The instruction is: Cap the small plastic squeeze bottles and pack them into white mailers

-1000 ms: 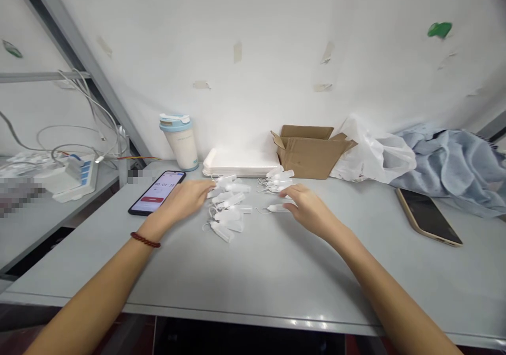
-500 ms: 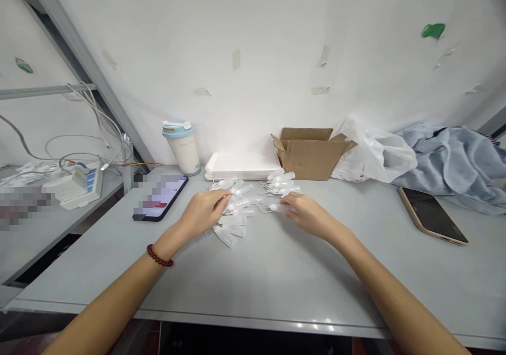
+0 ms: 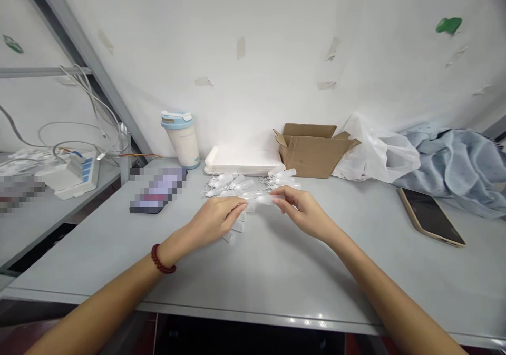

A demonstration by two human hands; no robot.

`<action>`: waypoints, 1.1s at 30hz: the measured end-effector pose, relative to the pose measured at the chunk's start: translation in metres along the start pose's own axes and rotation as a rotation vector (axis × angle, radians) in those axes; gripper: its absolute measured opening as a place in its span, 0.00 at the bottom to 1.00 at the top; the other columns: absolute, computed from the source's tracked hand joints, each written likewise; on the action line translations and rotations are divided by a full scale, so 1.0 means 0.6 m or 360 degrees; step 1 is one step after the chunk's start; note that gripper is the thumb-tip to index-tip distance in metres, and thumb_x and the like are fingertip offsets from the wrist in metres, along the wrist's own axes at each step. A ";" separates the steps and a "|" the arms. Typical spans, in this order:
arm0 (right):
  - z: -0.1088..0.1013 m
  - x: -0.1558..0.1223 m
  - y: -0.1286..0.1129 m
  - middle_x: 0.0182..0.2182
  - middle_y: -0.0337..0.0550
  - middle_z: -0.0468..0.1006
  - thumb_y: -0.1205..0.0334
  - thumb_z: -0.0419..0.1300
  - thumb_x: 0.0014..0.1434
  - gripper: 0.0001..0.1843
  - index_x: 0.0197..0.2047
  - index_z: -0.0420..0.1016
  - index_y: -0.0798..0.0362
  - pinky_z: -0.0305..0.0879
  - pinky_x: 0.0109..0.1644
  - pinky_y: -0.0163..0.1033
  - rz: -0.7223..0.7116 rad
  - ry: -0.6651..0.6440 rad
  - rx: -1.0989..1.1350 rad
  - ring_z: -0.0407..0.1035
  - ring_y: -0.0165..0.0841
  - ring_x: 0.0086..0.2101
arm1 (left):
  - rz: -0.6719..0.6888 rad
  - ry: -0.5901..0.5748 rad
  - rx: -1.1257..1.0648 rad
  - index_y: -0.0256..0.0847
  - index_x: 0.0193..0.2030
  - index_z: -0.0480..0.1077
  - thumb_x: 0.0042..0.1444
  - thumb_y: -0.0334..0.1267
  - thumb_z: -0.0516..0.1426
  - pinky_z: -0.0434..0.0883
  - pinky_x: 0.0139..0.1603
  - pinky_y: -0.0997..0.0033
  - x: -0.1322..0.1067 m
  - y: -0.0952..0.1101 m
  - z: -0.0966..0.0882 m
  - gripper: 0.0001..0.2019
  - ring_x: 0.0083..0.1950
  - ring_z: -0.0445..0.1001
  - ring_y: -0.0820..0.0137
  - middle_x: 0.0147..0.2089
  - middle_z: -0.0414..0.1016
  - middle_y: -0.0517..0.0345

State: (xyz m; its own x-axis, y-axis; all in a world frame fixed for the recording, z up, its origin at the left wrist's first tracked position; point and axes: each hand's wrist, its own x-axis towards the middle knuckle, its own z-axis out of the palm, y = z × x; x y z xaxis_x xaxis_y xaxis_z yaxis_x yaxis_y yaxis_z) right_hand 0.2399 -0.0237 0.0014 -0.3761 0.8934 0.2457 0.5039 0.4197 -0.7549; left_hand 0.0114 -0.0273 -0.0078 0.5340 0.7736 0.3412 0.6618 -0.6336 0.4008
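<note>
My right hand [image 3: 302, 210] pinches a small translucent white plastic bottle [image 3: 264, 200] by its right end, with the narrow tip pointing left. My left hand [image 3: 219, 218] is closed in a pinch right by that tip; what lies between thumb and finger is too small to make out. Several similar bottles [image 3: 245, 184] with thin white cords lie loosely behind and under my left hand, which partly covers them. A smaller group of bottles [image 3: 282, 175] lies behind my right fingers.
Behind the bottles are a stack of white trays [image 3: 243, 160] and an open cardboard box [image 3: 310, 155]. A cup [image 3: 184, 141] and a phone [image 3: 158, 190] are at left. A plastic bag [image 3: 373, 149], blue cloth [image 3: 454, 160] and another phone [image 3: 432, 215] occupy the right.
My right hand has lifted a bottle from the table and brought it left. My left hand has moved right to meet its tip. The view has shifted slightly.
</note>
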 end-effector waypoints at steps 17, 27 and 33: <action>0.008 0.000 -0.006 0.22 0.36 0.65 0.51 0.48 0.62 0.18 0.29 0.67 0.54 0.53 0.27 0.33 0.0126 0.0181 0.0267 0.57 0.27 0.23 | -0.0506 -0.0121 -0.0913 0.37 0.32 0.68 0.58 0.43 0.51 0.64 0.25 0.77 0.003 0.021 0.000 0.12 0.23 0.65 0.75 0.21 0.63 0.64; 0.007 -0.001 -0.005 0.21 0.35 0.63 0.51 0.48 0.62 0.18 0.29 0.67 0.54 0.53 0.26 0.33 0.0136 0.0160 0.0262 0.56 0.26 0.23 | -0.0750 -0.0181 -0.1295 0.35 0.32 0.69 0.54 0.47 0.55 0.54 0.20 0.79 0.009 0.021 0.001 0.14 0.19 0.55 0.80 0.21 0.61 0.66; 0.009 -0.001 -0.002 0.21 0.35 0.63 0.51 0.48 0.62 0.18 0.28 0.68 0.54 0.53 0.27 0.33 0.0146 0.0107 0.0271 0.56 0.26 0.22 | -0.0763 -0.0178 -0.1477 0.34 0.33 0.69 0.55 0.47 0.55 0.49 0.21 0.78 0.011 0.017 -0.001 0.15 0.18 0.50 0.84 0.22 0.61 0.67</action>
State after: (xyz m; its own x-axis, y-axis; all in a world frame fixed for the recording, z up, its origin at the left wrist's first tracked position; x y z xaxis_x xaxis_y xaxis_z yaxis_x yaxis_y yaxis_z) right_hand 0.2353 -0.0257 -0.0013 -0.2792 0.9377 0.2068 0.3928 0.3081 -0.8665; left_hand 0.0215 -0.0287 -0.0008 0.3998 0.9125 -0.0870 0.1790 0.0153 0.9837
